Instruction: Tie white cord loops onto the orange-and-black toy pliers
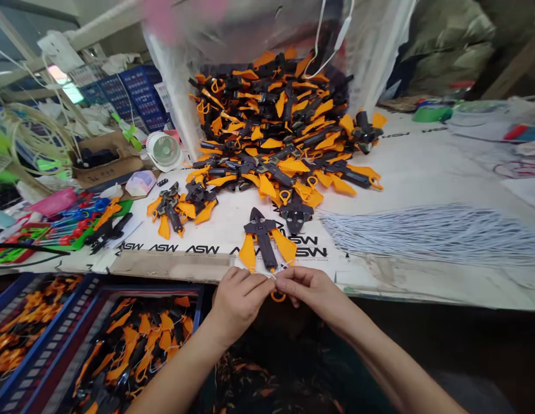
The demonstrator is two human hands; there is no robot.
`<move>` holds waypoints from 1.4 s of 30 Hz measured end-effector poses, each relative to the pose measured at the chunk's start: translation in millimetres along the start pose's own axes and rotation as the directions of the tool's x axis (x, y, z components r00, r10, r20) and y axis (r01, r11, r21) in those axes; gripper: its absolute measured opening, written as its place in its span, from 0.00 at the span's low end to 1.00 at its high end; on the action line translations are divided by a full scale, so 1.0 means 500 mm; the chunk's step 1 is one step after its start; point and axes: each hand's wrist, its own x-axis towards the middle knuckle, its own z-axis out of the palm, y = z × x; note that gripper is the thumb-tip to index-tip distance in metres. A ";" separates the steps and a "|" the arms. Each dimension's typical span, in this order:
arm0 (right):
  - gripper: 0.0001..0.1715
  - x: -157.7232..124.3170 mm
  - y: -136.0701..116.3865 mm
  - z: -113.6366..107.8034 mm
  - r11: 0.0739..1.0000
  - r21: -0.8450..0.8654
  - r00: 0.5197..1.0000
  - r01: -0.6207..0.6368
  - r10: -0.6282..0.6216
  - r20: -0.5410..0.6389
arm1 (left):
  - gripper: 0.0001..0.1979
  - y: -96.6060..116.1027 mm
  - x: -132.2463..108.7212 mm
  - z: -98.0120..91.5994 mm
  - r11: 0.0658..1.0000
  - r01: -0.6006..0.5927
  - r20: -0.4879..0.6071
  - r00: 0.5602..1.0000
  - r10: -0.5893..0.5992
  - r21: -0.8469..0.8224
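Observation:
A black plastic toy with orange wings (263,238) lies at the table's front edge, its pointed end away from me. White string runs from its wings to my fingers, and an orange ring (278,296) hangs just below them. My left hand (241,296) pinches the string from the left. From the right, my right hand (308,287) pinches it too, the fingertips of both hands nearly touching. Just beyond lies another such toy (297,215). To the right spreads a bundle of white strings (423,233).
A large heap of black-and-orange toys (267,126) fills the table's back. Two blue crates (198,293) of toys stand below at left. A small fan (164,150), two loose toys (172,215) and screwdrivers (73,224) are on the left side.

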 end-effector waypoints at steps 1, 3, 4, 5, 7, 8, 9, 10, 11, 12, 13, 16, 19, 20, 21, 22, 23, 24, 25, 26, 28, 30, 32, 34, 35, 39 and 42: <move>0.31 0.000 0.001 -0.001 1.000 -0.004 1.000 -0.006 0.006 -0.002 | 0.06 -0.003 0.000 0.001 1.000 -0.018 0.001 1.000 0.018 -0.008; 0.31 0.000 0.005 0.000 1.000 -0.004 1.000 -0.003 0.003 0.015 | 0.07 -0.006 -0.001 0.004 0.999 -0.011 -0.037 0.999 0.009 -0.053; 0.32 -0.001 0.007 0.003 1.000 -0.001 1.000 0.008 -0.008 0.020 | 0.07 -0.005 -0.001 0.007 0.996 0.012 -0.062 0.998 -0.017 -0.087; 0.32 -0.002 0.011 0.006 1.000 0.003 1.000 0.023 -0.023 0.021 | 0.06 -0.003 -0.002 0.009 0.990 0.046 -0.079 0.995 -0.057 -0.130; 0.31 -0.006 0.019 0.015 0.997 -0.005 0.997 0.073 -0.073 0.004 | 0.04 0.007 0.000 0.014 0.954 0.178 -0.074 0.977 -0.201 -0.243; 0.30 -0.009 0.024 0.019 0.993 -0.029 0.994 0.110 -0.111 -0.021 | 0.03 0.015 0.002 0.016 0.905 0.281 -0.046 0.949 -0.311 -0.319; 0.27 -0.012 0.028 0.024 0.985 -0.072 0.986 0.155 -0.159 -0.053 | 0.03 0.024 0.006 0.018 0.816 0.405 0.008 0.897 -0.441 -0.413; 0.24 -0.015 0.033 0.028 0.969 -0.138 0.971 0.207 -0.220 -0.089 | 0.06 0.033 0.010 0.020 0.669 0.529 0.092 0.815 -0.573 -0.522; 0.20 -0.019 0.037 0.032 0.937 -0.222 0.945 0.271 -0.302 -0.121 | 0.09 0.041 0.014 0.022 0.458 0.629 0.215 0.706 -0.675 -0.628; 0.16 -0.022 0.040 0.033 0.884 -0.315 0.905 0.346 -0.403 -0.137 | 0.12 0.047 0.018 0.024 0.200 0.683 0.372 0.591 -0.716 -0.702; 0.13 -0.025 0.042 0.034 0.812 -0.402 0.853 0.423 -0.506 -0.126 | 0.15 0.052 0.022 0.026 -0.066 0.688 0.533 0.494 -0.687 -0.723; 0.10 -0.030 0.038 0.028 0.586 -0.556 0.710 0.589 -0.704 0.011 | 0.23 0.052 0.025 0.028 -0.503 0.604 0.780 0.395 -0.485 -0.619; 0.11 -0.028 0.023 0.018 0.584 -0.597 0.767 0.549 -0.637 0.082 | 0.20 0.036 0.019 0.019 -0.247 0.706 0.686 0.442 -0.578 -0.663; 0.11 -0.027 0.018 0.014 0.640 -0.587 0.822 0.495 -0.565 0.077 | 0.17 0.030 0.016 0.014 -0.064 0.745 0.611 0.492 -0.620 -0.664; 0.12 -0.024 0.013 0.011 0.715 -0.554 0.880 0.426 -0.471 0.069 | 0.14 0.023 0.014 0.009 0.125 0.757 0.536 0.558 -0.634 -0.642; 0.13 -0.022 0.009 0.009 0.796 -0.498 0.930 0.345 -0.363 0.065 | 0.12 0.017 0.011 0.004 0.297 0.734 0.465 0.636 -0.616 -0.610; 0.15 -0.019 0.007 0.006 0.867 -0.427 0.965 0.258 -0.250 0.075 | 0.10 0.011 0.010 0.000 0.442 0.681 0.403 0.716 -0.571 -0.584; 0.17 -0.016 0.005 0.004 0.920 -0.353 0.984 0.173 -0.147 0.101 | 0.09 0.006 0.008 -0.003 0.556 0.608 0.348 0.788 -0.508 -0.567; 0.19 -0.013 0.004 0.003 0.952 -0.288 0.989 0.106 -0.070 0.133 | 0.09 0.002 0.007 -0.005 0.641 0.531 0.301 0.846 -0.440 -0.555; 0.21 -0.011 0.004 0.002 0.969 -0.240 0.987 0.065 -0.027 0.158 | 0.08 -0.001 0.006 -0.006 0.699 0.463 0.262 0.886 -0.382 -0.545; 0.21 -0.009 0.005 0.004 0.979 -0.196 0.985 0.057 -0.024 0.168 | 0.08 -0.004 0.004 -0.004 0.748 0.385 0.217 0.923 -0.318 -0.540; 0.17 -0.010 0.010 0.010 0.972 -0.203 0.988 0.116 -0.091 0.127 | 0.07 0.001 0.000 0.001 0.725 0.403 0.218 0.915 -0.340 -0.559; 0.14 -0.013 0.020 0.018 0.955 -0.240 0.985 0.173 -0.165 0.051 | 0.05 0.013 -0.006 0.009 0.646 0.491 0.247 0.866 -0.434 -0.584; 0.12 -0.016 0.033 0.026 0.937 -0.293 0.976 0.191 -0.213 -0.043 | 0.04 0.030 -0.012 0.016 0.553 0.589 0.287 0.792 -0.539 -0.589; 0.11 -0.017 0.039 0.029 0.928 -0.321 0.970 0.191 -0.229 -0.085 | 0.04 0.039 -0.015 0.019 0.517 0.625 0.298 0.759 -0.579 -0.584; 0.06 -0.024 0.058 0.038 0.854 -0.452 0.930 0.256 -0.345 -0.126 | 0.08 0.066 -0.016 0.023 0.546 0.666 0.248 0.721 -0.648 -0.509; 0.06 -0.029 0.061 0.037 0.807 -0.463 0.897 0.367 -0.439 -0.054 | 0.07 0.073 -0.013 0.024 0.543 0.709 0.236 0.680 -0.694 -0.449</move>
